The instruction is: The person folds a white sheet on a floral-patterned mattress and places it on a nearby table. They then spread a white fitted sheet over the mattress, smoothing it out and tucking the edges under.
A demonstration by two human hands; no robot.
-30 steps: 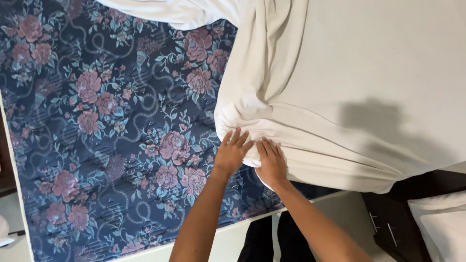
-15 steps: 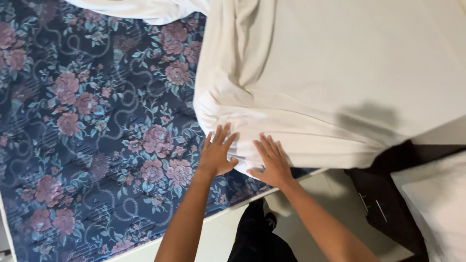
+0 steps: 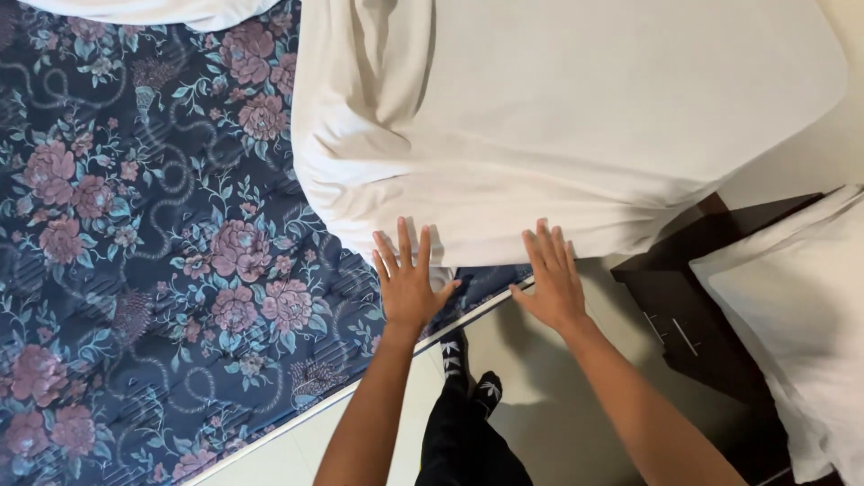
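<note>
Blue floral mattress (image 3: pixel 135 243) fills the left, w/ a white sheet (image 3: pixel 558 117) bunched over its right end (hem hangs near the corner). Dark side table (image 3: pixel 693 297) and white pillow (image 3: pixel 792 306) sit at right. Left hand (image 3: pixel 409 279) lies flat, fingers spread, holding nothing, fingertips at the sheet's hem. Right hand (image 3: pixel 551 279) likewise flat and spread on the hem, gripping nothing.
</note>
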